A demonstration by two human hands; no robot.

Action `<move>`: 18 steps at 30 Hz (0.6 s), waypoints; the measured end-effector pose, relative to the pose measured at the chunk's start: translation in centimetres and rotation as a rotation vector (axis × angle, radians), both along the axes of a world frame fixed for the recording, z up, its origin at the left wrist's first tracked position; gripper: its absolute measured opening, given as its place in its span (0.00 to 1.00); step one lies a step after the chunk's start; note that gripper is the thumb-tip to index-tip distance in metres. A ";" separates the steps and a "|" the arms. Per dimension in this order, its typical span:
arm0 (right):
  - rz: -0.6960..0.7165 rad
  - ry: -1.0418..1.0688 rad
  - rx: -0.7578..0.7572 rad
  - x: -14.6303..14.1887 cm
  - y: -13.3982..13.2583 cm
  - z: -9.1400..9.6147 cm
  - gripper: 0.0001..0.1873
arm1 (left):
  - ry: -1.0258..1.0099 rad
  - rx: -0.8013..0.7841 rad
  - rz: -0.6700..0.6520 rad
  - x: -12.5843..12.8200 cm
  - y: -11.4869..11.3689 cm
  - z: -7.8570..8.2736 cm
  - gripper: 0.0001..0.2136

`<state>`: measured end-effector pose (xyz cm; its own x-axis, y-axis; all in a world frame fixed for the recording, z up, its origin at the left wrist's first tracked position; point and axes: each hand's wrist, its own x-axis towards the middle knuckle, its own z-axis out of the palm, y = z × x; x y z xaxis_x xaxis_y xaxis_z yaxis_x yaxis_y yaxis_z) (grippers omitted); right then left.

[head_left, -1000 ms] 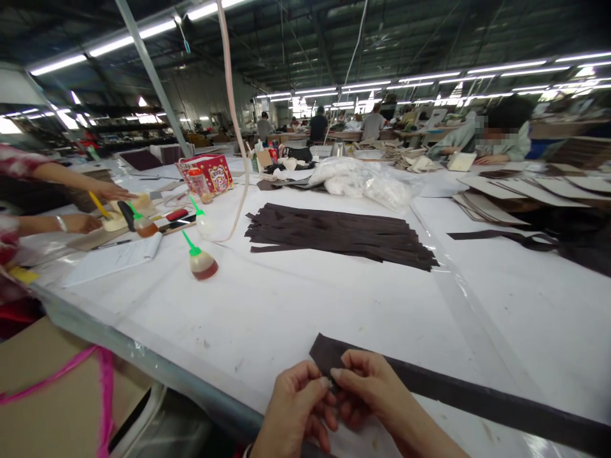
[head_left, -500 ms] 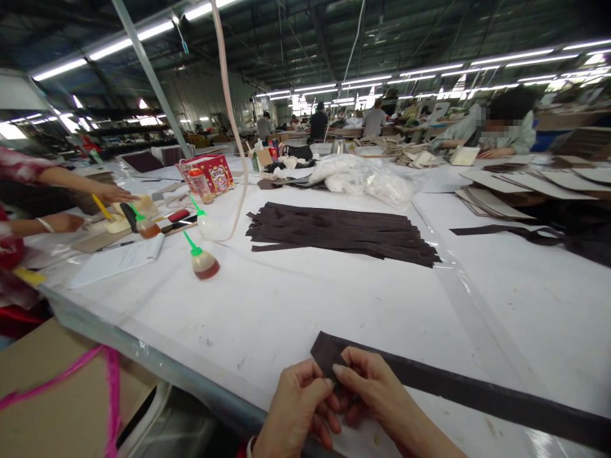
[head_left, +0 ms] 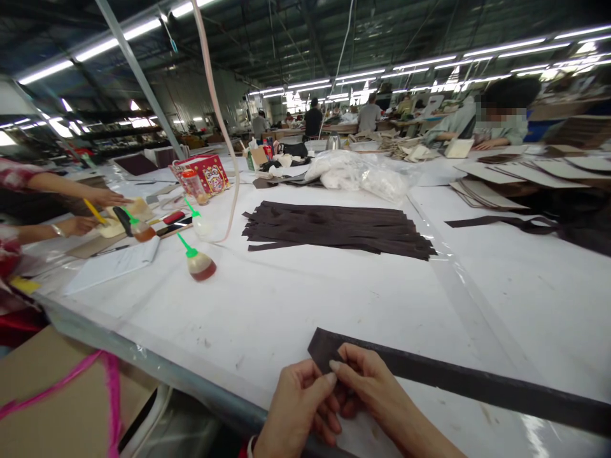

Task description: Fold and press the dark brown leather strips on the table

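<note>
A long dark brown strip [head_left: 477, 381], which looks like leather or a similar sheet, runs across the table from the right edge to a pointed, folded-looking end near me. My left hand [head_left: 298, 404] pinches this end between thumb and fingers. Right beside it, my right hand [head_left: 370, 381] is closed with thumb and index finger on the same end, the thumbtips almost meeting. The strip's edge under my fingers is partly hidden. A dark piece also shows below my hands at the bottom. Farther back lies a pile of similar dark strips [head_left: 329, 229].
A squeeze bottle [head_left: 202, 267] with a green nozzle stands left of the pile. A co-worker's hands [head_left: 79, 226] are busy at far left near a notebook [head_left: 114, 267]. Plastic bags [head_left: 353, 173] lie behind the pile; stacked boards [head_left: 491, 194] are at right. The table edge [head_left: 157, 375] runs lower left.
The whole view has shifted slightly. Both my hands keep almost the same pinch on the strip's end. At the left, the co-worker's lower hand has moved a little to the right.
</note>
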<state>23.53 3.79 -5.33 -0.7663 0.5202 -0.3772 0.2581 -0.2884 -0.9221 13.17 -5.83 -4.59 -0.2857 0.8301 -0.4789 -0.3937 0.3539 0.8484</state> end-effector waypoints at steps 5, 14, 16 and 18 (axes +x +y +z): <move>-0.003 0.012 0.001 0.1 -0.1 0.3 0.20 | -0.006 -0.032 0.018 0.1 0.3 0.1 0.15; -0.049 0.032 0.014 0.1 -0.1 -0.1 0.17 | -0.053 -0.035 -0.017 -0.4 -0.3 0.5 0.06; -0.051 0.040 0.014 0.2 -0.1 0.0 0.18 | -0.099 -0.022 -0.031 -0.6 -0.3 0.5 0.09; -0.051 0.053 0.011 0.3 0.0 0.0 0.19 | -0.113 -0.019 -0.051 -0.5 -0.3 0.5 0.15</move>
<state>23.79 3.76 -5.30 -0.7572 0.5633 -0.3307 0.1941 -0.2895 -0.9373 12.63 -6.10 -4.08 -0.1863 0.8326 -0.5215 -0.4674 0.3918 0.7925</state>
